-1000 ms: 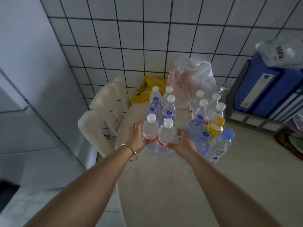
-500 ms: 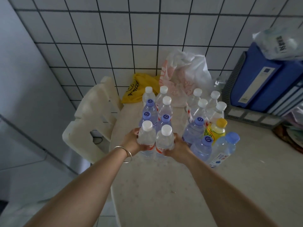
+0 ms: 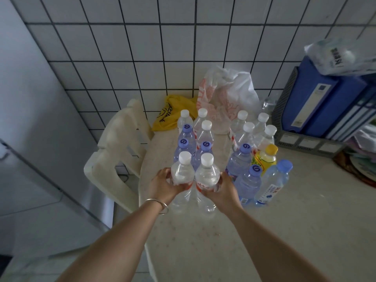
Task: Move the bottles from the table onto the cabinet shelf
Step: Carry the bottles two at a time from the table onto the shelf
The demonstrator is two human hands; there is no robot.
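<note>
Left hand (image 3: 162, 185) grasps 1 white-capped bottle (image 3: 182, 174); right hand (image 3: 220, 188) grasps another (image 3: 207, 176), at frame centre, low over the surface (image 3: 264, 231). About 13 bottles remain standing behind. No cabinet shelf in view. Judgement: task barely begun.

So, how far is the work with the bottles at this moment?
Nothing looks done: no cabinet shelf is in view. In hand: the left hand grips one white-capped bottle and the right hand grips another, both close together at the front of the group. Left: every other bottle on the table, including the yellow-capped one.
</note>
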